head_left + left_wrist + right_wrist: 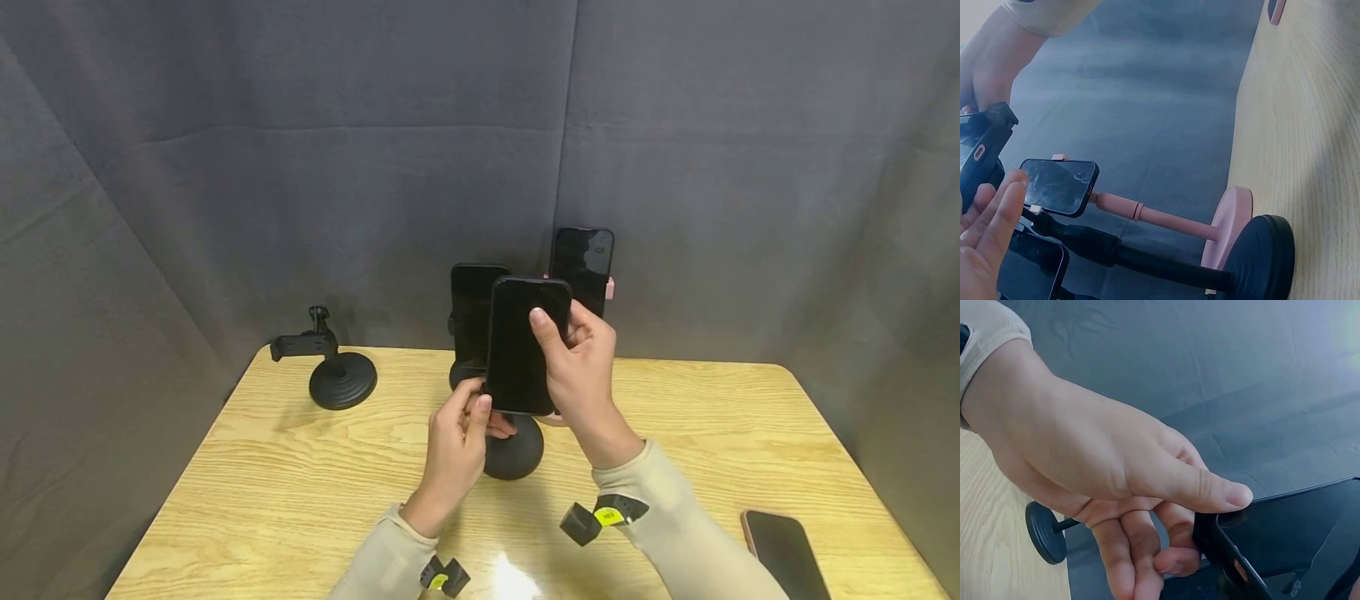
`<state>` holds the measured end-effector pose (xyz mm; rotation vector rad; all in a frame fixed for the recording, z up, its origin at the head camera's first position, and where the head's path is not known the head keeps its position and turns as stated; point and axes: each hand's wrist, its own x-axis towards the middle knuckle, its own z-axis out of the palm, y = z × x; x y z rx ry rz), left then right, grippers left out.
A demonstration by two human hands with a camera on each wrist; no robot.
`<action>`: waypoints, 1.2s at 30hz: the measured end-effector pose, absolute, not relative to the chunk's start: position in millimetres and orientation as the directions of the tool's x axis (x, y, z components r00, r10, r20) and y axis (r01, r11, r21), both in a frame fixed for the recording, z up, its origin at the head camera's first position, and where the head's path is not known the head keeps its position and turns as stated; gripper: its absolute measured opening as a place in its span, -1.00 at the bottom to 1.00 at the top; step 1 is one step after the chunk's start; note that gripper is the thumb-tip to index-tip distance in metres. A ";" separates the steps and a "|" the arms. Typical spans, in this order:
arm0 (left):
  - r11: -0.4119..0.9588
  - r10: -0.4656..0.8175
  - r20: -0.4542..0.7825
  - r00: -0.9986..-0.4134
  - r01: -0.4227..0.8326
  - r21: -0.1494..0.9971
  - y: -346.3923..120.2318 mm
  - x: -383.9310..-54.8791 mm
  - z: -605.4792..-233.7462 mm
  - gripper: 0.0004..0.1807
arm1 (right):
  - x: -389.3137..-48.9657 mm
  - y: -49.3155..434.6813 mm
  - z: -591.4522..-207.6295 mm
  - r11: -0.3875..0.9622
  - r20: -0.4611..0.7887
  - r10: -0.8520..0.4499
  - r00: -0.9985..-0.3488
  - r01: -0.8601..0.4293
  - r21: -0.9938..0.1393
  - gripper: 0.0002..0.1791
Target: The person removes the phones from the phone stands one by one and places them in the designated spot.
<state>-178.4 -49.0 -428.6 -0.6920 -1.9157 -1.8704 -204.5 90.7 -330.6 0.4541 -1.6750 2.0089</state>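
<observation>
In the head view, a black smartphone (pixel 517 367) stands upright at the middle, screen toward me, over a black round-based phone stand (pixel 513 454). My right hand (pixel 588 367) grips its right side, thumb on the screen and fingers behind. At the lower left corner, my left hand (pixel 457 442) has thumb and index finger at the edge, other fingers reaching underneath. The left wrist view shows these fingers (pixel 1004 212) beside the phone (pixel 982 150), near the top of the stand's black pole (pixel 1166 265). A dark clamp piece (pixel 1204 534) sits at the phone's edge beside my right fingers.
Behind stand a second phone (pixel 472 308) on a black stand and a third phone (pixel 585 258) on a pink stand (pixel 1172 222). A black stand (pixel 342 381) with a bare clamp is at the back left. Another phone (pixel 783 550) lies front right on the wooden table (pixel 247 500).
</observation>
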 end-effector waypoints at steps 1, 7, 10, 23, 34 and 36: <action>-0.005 0.084 0.582 -0.809 0.583 0.812 -48.7 -178.5 -428.6 -0.76 | -204.6 90.9 -330.4 -0.135 0.535 0.149 -0.832 -0.553 -0.822 -0.86; -0.003 0.084 0.585 -0.806 0.587 0.809 -46.7 -178.7 -428.2 -0.76 | -204.5 90.8 -330.0 -0.177 0.518 0.163 -0.840 -0.541 -0.822 -0.85; 0.003 0.081 0.585 -0.807 0.587 0.810 -46.2 -178.2 -428.0 -0.76 | -204.3 90.4 -330.2 -0.195 0.515 0.177 -0.839 -0.542 -0.817 -0.79; 0.000 0.063 0.589 -0.805 0.590 0.807 -44.2 -177.6 -428.7 -0.76 | -203.5 89.9 -332.3 -0.218 0.491 0.255 -0.833 -0.544 -0.810 -0.89; -0.012 0.035 0.591 -0.806 0.591 0.806 -40.6 -176.1 -433.2 -0.80 | -208.0 90.6 -322.0 -0.288 0.477 0.363 -0.801 -0.583 -0.760 -0.87; -0.009 0.016 0.594 -0.804 0.594 0.804 -40.3 -174.6 -434.5 -0.82 | -209.1 91.2 -318.1 -0.303 0.484 0.367 -0.794 -0.594 -0.745 -0.88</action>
